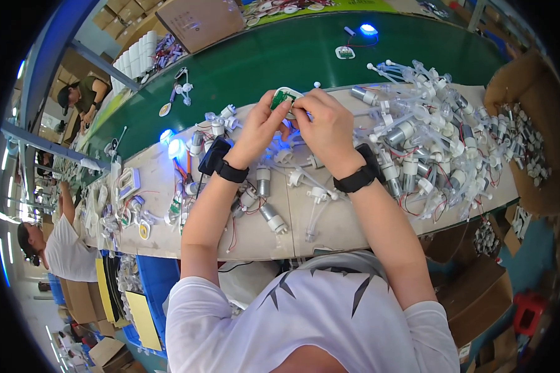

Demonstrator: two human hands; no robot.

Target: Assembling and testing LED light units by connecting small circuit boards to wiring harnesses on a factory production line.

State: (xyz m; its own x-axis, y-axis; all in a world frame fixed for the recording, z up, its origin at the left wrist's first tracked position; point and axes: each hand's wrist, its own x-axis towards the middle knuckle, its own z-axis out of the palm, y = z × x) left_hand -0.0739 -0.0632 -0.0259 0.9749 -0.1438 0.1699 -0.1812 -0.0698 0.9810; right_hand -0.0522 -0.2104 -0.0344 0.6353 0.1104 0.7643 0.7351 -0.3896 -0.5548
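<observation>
Over the far edge of the cardboard-covered bench, my left hand (258, 129) is closed on a green circuit board (281, 98) set in a white rounded holder. My right hand (325, 121) meets it from the right, its fingers pinched at the board's edge; whatever sits between those fingertips is too small to make out. Blue light glows on the parts beneath my hands. Small motor pumps with white caps and clear tubes, such as this silver pump (272, 217), lie close to my forearms.
A large heap of pumps and tubing (423, 140) covers the bench's right side, beside an open cardboard box (522, 81). Lit blue lamps (177, 148) shine left of my hands. Another lit lamp (368, 29) lies on the green conveyor belt (249, 68). Co-workers sit at left.
</observation>
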